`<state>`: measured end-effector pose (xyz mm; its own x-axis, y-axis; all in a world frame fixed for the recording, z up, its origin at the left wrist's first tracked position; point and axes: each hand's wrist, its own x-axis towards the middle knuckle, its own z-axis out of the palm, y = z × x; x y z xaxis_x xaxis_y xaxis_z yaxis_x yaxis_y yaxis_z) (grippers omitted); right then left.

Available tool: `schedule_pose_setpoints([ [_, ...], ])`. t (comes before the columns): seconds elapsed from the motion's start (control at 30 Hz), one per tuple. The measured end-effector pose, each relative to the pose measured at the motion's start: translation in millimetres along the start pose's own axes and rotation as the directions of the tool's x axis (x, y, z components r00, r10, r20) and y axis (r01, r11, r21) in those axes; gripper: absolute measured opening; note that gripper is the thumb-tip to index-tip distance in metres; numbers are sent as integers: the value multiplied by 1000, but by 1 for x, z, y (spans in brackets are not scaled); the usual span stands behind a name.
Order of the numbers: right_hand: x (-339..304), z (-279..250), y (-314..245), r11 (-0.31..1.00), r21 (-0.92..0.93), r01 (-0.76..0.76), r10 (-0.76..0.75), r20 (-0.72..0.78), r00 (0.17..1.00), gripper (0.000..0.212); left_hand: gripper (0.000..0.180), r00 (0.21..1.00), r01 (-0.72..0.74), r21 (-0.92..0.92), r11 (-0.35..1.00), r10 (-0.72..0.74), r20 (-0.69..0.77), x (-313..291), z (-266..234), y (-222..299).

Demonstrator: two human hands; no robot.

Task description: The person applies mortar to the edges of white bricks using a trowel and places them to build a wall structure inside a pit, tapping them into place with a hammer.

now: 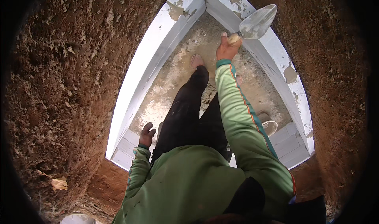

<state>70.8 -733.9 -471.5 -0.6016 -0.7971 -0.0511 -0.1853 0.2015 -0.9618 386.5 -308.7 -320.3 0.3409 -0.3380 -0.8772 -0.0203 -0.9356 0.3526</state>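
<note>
My right hand (pixel 228 49) is closed round the pale wooden handle of a trowel (pixel 258 22), at the upper right. The trowel's grey, smeared blade points outward over the top of the right white block wall (pixel 275 50). Down at my left side hangs my left hand (pixel 147 134), its fingers loosely bent and apart with nothing seen in them. It is nearest to the left white block wall (pixel 138 72). Grey mortar-like patches (pixel 175 11) mark the wall tops near the far corner.
Rough brown earth (pixel 67 85) rises outside the walls on both sides. Underfoot is a stained grey floor (pixel 173 62), where my bare left foot (pixel 196 61) stands. A round container (pixel 269 127) sits beside my right leg. A dry leaf (pixel 59 183) lies at the lower left.
</note>
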Motion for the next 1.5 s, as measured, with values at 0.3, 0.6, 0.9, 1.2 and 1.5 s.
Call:
schedule_pose_setpoints([
  [0.3, -78, -138, 17, 909, -416, -13, 175, 353, 919, 39, 64, 992, 126, -60, 990, -126, 10, 7, 5, 3],
  [0.6, -56, -236, -9, 824, -557, -99, 288, 262, 921, 42, 59, 995, 38, -52, 998, -33, 99, 53, 24, 37],
  [0.9, -26, -120, -63, 745, -663, 72, 272, 402, 874, 47, 56, 1000, -2, -105, 994, 3, 5, 64, 3, 43],
  [1.2, 3, -128, -88, 762, -630, 151, 187, 437, 880, 55, 49, 987, -138, -154, 978, 149, 63, 103, 9, -96],
  [1.5, 8, -52, -86, 830, -536, 157, 137, 469, 873, 46, 48, 976, -215, -119, 969, 217, 5, 95, 15, -109],
])
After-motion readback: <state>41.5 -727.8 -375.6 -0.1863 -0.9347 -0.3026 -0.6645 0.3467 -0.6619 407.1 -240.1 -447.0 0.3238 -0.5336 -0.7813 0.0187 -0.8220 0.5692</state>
